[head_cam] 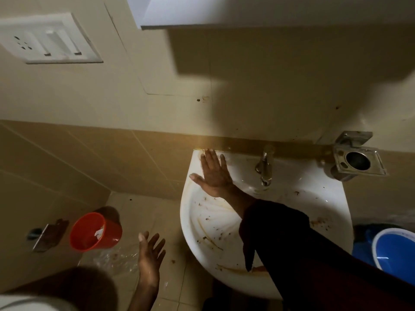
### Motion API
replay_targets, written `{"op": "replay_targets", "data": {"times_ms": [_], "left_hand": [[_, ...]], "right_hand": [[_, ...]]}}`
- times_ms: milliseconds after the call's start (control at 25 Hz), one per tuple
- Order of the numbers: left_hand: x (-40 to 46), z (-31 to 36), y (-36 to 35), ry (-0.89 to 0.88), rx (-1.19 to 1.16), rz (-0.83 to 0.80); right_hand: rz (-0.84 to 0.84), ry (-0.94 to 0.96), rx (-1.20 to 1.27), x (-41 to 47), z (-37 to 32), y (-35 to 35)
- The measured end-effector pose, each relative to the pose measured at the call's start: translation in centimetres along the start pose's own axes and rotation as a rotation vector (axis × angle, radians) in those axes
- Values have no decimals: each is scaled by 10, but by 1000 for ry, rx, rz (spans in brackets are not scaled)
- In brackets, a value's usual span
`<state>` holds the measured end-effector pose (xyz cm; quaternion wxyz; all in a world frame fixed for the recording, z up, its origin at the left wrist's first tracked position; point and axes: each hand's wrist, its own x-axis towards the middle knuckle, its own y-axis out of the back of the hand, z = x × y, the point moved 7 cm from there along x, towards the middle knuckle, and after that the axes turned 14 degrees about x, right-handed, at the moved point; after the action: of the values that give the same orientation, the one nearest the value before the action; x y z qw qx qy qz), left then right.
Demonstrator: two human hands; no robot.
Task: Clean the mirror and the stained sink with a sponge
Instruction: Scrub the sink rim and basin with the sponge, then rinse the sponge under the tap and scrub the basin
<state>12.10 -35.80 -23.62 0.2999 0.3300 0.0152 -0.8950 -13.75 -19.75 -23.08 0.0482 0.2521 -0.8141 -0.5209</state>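
Sink (226, 261) stained, no sponge visible; right hand (215, 173) flat, open on rim, left hand (150, 254) open, empty. Next: find sponge.

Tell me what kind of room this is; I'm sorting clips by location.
A bathroom, most likely in a home. A stained white wall-hung sink with a metal tap sits against tiled walls, with an orange bucket on the wet tiled floor.

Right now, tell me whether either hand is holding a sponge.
No. The right hand lies flat and open on the sink rim, and the left hand is spread empty.
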Motion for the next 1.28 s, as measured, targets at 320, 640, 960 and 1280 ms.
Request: {"op": "replay_targets", "data": {"times_ms": [320, 640, 960, 1280], "left_hand": [[4, -4, -6, -15, 74, 27], [13, 1, -43, -95, 269, 51], [-8, 19, -62, -336, 615, 154], [-63, 160, -262, -1455, 1278, -242]], "right_hand": [[-259, 108, 473, -153, -81, -104], [-670, 130, 81, -333, 111, 14], [-443, -6, -429, -238, 248, 58], [-407, -218, 202, -275, 98, -50]]}}
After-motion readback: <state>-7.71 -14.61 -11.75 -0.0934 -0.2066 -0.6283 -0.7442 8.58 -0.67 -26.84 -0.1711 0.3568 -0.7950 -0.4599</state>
